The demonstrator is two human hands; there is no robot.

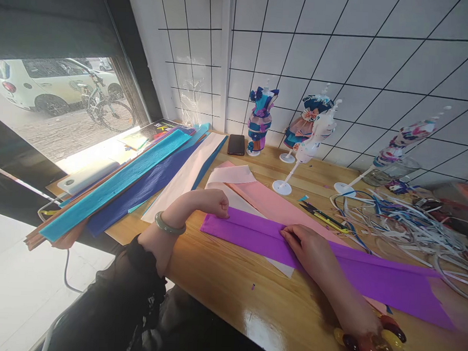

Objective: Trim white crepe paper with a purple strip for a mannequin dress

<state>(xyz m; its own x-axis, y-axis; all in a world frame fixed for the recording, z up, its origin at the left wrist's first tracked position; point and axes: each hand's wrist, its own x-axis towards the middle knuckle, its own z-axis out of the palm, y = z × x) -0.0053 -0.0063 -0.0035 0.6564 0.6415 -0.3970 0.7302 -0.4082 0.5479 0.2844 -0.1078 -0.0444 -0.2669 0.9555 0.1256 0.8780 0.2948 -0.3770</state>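
Note:
A long strip of purple crepe paper (pixel 368 275) lies folded along the wooden table (pixel 230 293). My left hand (pixel 213 203) is curled into a fist and rests on the strip's left end. My right hand (pixel 308 244) lies flat on the middle of the strip, fingers pressed on its fold. Under the purple strip lie pink (pixel 271 200) and white (pixel 236 201) sheets of paper.
Blue, teal and white paper sheets (pixel 141 185) are stacked at the left. Dressed miniature mannequins (pixel 261 120) stand by the tiled wall beside a black phone (pixel 236 144). Scissors (pixel 324 217) lie behind my right hand. A tangle of ribbon (pixel 404 227) fills the right side.

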